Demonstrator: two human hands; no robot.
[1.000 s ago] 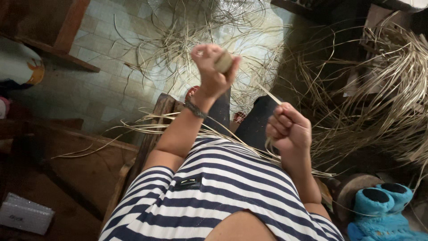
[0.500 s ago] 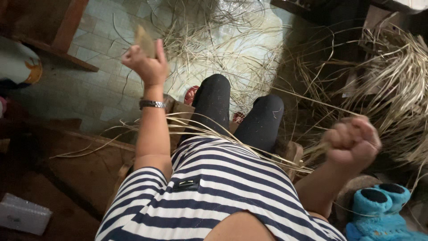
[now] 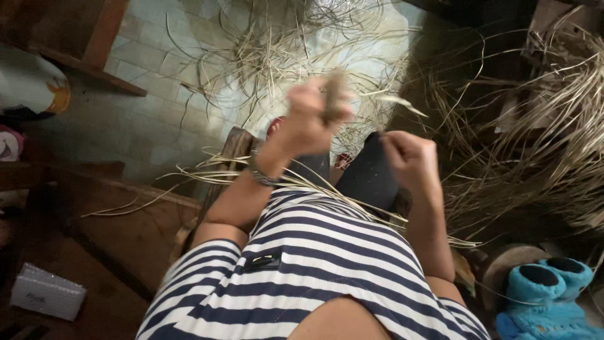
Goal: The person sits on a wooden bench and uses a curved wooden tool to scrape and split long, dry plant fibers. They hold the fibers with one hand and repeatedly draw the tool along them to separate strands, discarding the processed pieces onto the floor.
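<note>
My left hand (image 3: 311, 116) grips one small tan bundle (image 3: 333, 94), long axis roughly upright, blurred. My right hand (image 3: 409, 157) is closed, apparently pinching one thin straw strand (image 3: 402, 101). Both hover above my knees; loose straw (image 3: 277, 56) covers the floor.

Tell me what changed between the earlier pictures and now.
Half a second ago the hands were flung wide apart; now both have swung back together over the knees. The left hand still grips the pale bundle; the right hand stays closed, apparently on a thin strand too fine to make out. The straw on the floor, the strands across the lap and the blue slippers have not moved.
</note>
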